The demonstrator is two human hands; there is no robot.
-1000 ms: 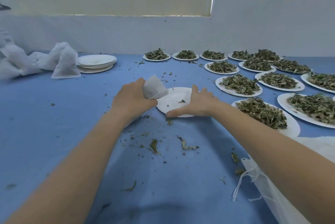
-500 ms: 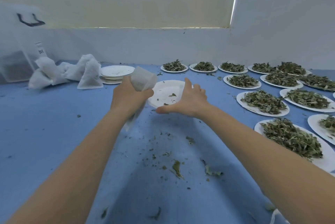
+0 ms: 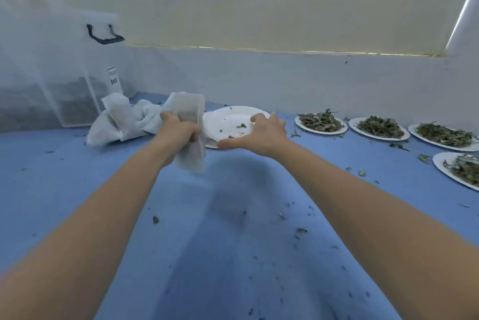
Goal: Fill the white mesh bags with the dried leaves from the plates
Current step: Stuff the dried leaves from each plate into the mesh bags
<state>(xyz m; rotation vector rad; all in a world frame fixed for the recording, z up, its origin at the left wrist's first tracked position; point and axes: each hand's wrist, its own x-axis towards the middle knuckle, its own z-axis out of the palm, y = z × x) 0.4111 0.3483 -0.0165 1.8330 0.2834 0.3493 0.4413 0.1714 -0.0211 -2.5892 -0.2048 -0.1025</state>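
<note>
The left hand (image 3: 181, 129) gripped a white mesh bag (image 3: 190, 133) around its middle, fingers curled tight, so that the bag's top stood above the fist and its lower end hung below it, clear of the blue counter (image 3: 77, 177). The bag sat just left of a nearly empty white plate (image 3: 228, 119), which carried only a few scraps of dried leaf. The right hand (image 3: 261, 132) held that plate from its right side, fingers spread over the far rim and the thumb stretched along the near edge; the plate was tilted toward the camera. Whether it rested on other plates beneath could not be told, though a second white rim showed under its near edge.

Left of the plate and behind the held bag lay a heap of white mesh bags (image 3: 121, 117) on the counter, and beyond them stood a clear plastic storage box (image 3: 64, 81) with a black handle, against the wall. Right of the plate, well apart, a row of plates of dried leaves (image 3: 321, 123) ran along the far edge of the counter. Leaf crumbs (image 3: 300, 230) were scattered over the counter nearer the camera than the plate, between the two forearms.
</note>
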